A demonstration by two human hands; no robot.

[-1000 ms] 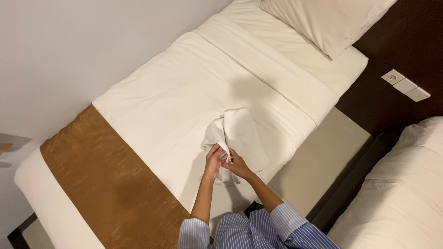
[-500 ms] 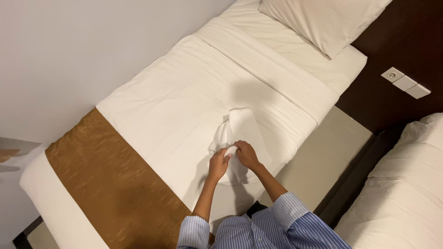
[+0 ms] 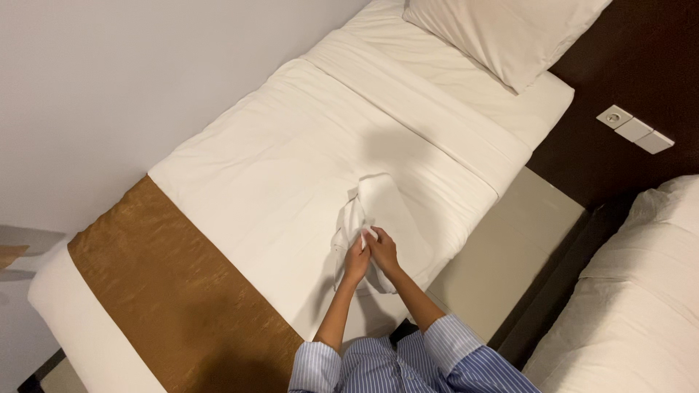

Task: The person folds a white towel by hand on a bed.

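Looking down from the head camera, I see both of my hands working a small white towel [image 3: 378, 218] that lies on the white bed [image 3: 269, 167], near the edge closest to me. My left hand [image 3: 356, 262] and right hand [image 3: 384, 251] sit side by side, touching or nearly so, at the near end of the cloth. Each grip looks pressed together on a fold of the towel: the fingers are curled in and pinching fabric, though the exact fingertip contact is too small to make out.

The relation that matters: the towel runs away from my hands, its long axis heading up and slightly right toward the pillow [image 3: 502, 36]. Its far end is broader and lies flat on the sheet; the near part is bunched and gathered under my fingers. Neither hand is clearly nearer, as both hold the same near end; the left takes the bunched side, the right the flatter side.

A brown bed runner [image 3: 167, 291] crosses the foot of the bed, well apart from the towel to my left. A pale bedside cabinet [image 3: 510, 247] stands just beside the bed on my right, with a second bed [image 3: 641, 291] beyond it.
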